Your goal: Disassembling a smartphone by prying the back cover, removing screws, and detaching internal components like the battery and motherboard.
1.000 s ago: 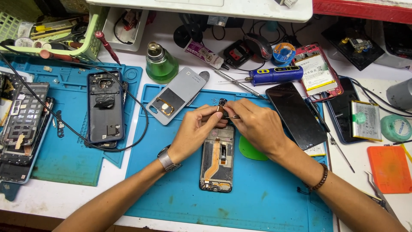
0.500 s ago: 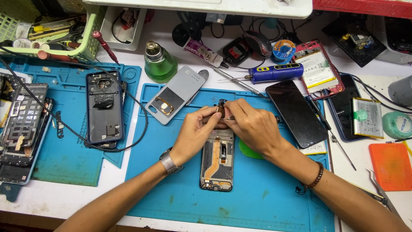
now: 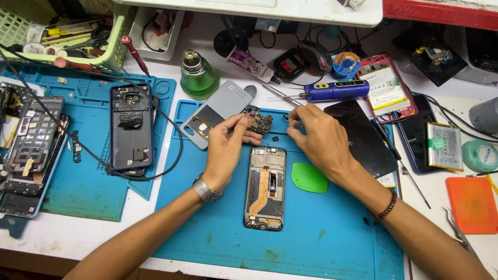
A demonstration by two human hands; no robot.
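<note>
An opened phone frame (image 3: 265, 187) lay nearest on the blue mat (image 3: 321, 238). Beyond it, a small circuit board (image 3: 259, 121) was pinched by the left hand (image 3: 226, 148); tweezers (image 3: 292, 121) (at three o'clock of it) were gripped by the right hand (image 3: 319, 139).

There is only one view, from a camera worn on the person's head. It looks down and forward at the white bench (image 3: 155, 205) from the near edge, where the person sits. It is close, so both forearms come in from the bottom of the picture. The left hand (image 3: 226, 148) and the right hand (image 3: 316, 137) sit near the middle, over the blue mat (image 3: 321, 238). The far edge of the bench is at the top, under a shelf. The left and right ends of the bench are cut off. No second view shares the scene.
</note>
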